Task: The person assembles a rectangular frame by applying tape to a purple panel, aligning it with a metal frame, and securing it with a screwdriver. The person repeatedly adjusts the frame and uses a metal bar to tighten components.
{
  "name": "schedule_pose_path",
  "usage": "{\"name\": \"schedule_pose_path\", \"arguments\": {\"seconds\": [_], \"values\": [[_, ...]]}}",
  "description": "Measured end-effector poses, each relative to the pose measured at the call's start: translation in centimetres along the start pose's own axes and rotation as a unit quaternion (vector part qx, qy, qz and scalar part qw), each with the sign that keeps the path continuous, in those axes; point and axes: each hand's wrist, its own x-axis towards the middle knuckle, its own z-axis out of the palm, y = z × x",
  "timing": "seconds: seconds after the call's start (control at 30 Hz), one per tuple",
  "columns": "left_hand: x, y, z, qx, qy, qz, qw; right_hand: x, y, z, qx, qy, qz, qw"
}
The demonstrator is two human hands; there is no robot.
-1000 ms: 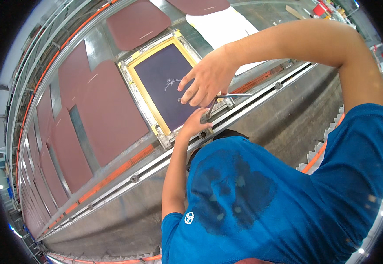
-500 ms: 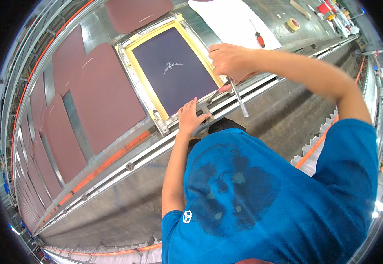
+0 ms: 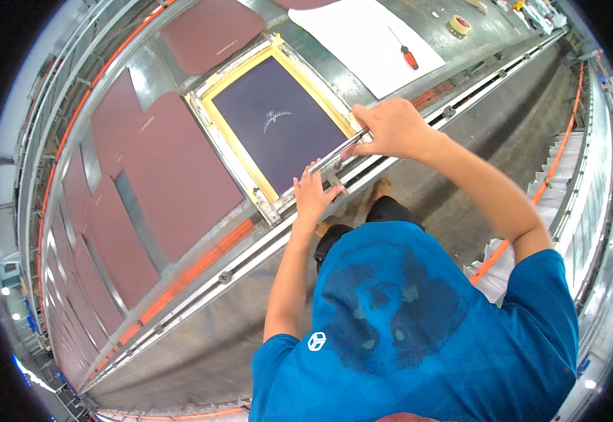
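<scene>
Right now the person is working at the near edge of the screen-printing frame [image 3: 276, 126]: yellow-bordered, dark mesh with a small pale motif in the middle, lying flat on the long metal tabletop [image 3: 461, 53]. Right hand [image 3: 391, 129] is closed around one end of a thin metal bar [image 3: 342, 149] that runs along the frame's near rail. Left hand [image 3: 313, 197] is open, fingers spread, pressing flat on the frame's near rail just below the bar; it grips nothing.

My read: this is the seating or clamping step, with the bar being set against the frame edge while the other hand steadies the frame. Next move likely calls for keeping the left palm down so the frame doesn't shift, and running the bar true to the rail, not skewed.

Around it: maroon fabric panels [image 3: 162, 169] laid in a row to the left on the tabletop, a white sheet [image 3: 363, 39] beyond the frame with a red-handled screwdriver [image 3: 405, 50] on it, and a tape roll [image 3: 460, 24] further off.
</scene>
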Motion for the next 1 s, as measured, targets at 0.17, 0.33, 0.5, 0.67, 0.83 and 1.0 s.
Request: {"name": "schedule_pose_path", "arguments": {"seconds": [0.17,0.33,0.5,0.67,0.83,1.0], "values": [[-0.8,4.4,1.2,-0.078,-0.071,-0.107,0.989,-0.2,2.0,3.1,0.013,0.003,-0.271,0.962],[2.9,7.0,2.0,-0.088,-0.039,-0.117,0.988,-2.4,2.6,1.4,0.079,0.16,-0.133,0.975],[1.1,6.0,4.9,-0.084,0.2,-0.121,0.969,-3.1,0.1,0.7,0.198,0.089,-0.129,0.967],[1.8,10.3,3.2,-0.095,0.302,-0.143,0.938,-2.0,0.0,-3.0,0.295,0.012,-0.322,0.9],[0.4,8.7,8.3,-0.077,0.395,-0.122,0.907,-6.5,3.0,-8.1,0.427,0.038,-0.401,0.81],[6.0,16.4,5.2,-0.186,0.451,-0.136,0.862,-3.7,16.1,-6.5,0.408,-0.037,-0.325,0.853]]}}
